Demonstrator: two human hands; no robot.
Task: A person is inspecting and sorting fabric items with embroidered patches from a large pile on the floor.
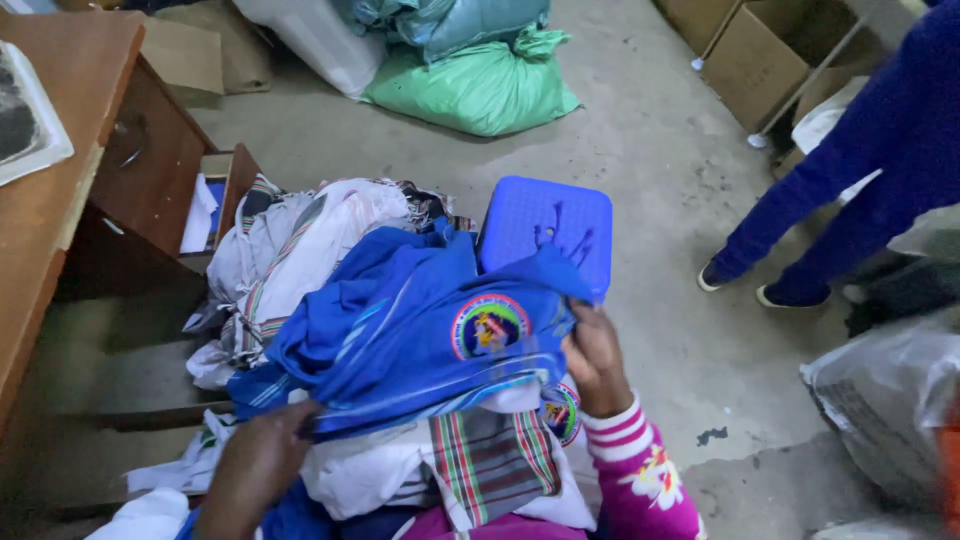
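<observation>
We hold a soft blue cloth garment with a round, many-coloured embroidered badge across our lap, on top of a loose heap of white and striped clothes. Our left hand pinches its lower left edge, fingers closed on the fabric; our right hand, in a pink striped sleeve, grips its right edge near the badge, fingers curled into the folds. The garment is bunched and creased, not yet folded flat, and the heap beneath it lies unsorted, so most of the handling looks undone. Behind the garment's upper edge sits a hard blue plastic stool with a perforated square top on the concrete floor. A brown wooden desk with an open drawer stands at the left. Another person's blue trouser legs stand at the right, and a green sack lies beyond.
</observation>
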